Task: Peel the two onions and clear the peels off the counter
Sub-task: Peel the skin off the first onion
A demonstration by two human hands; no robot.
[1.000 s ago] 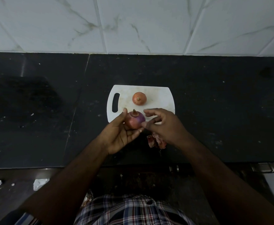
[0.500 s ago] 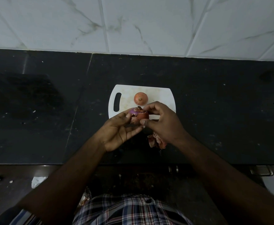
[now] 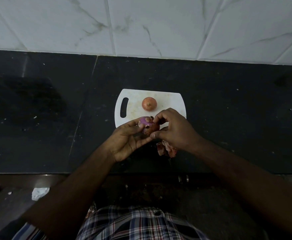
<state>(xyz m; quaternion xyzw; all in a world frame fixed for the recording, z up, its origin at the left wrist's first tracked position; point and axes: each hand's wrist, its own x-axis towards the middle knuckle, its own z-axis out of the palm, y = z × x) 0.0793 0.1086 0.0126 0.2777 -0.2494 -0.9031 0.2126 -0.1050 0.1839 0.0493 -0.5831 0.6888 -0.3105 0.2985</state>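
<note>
Onion (image 3: 147,126), half-peeled, gripped by both left hand (image 3: 127,139) and right hand (image 3: 173,129); second onion (image 3: 149,104) on cutting board (image 3: 173,101).

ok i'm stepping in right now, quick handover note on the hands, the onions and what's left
Left hand: cradling the partly peeled onion just above the near edge of the white cutting board.
Right hand: fingertips pinching dry skin at the onion's top.
Done: purple flesh bared on its left side; brown skin remains on the right. A pile of peels lies on the black counter under the right wrist.
Left: finish this onion, peel the unpeeled onion on the board, clear the peels.
</note>
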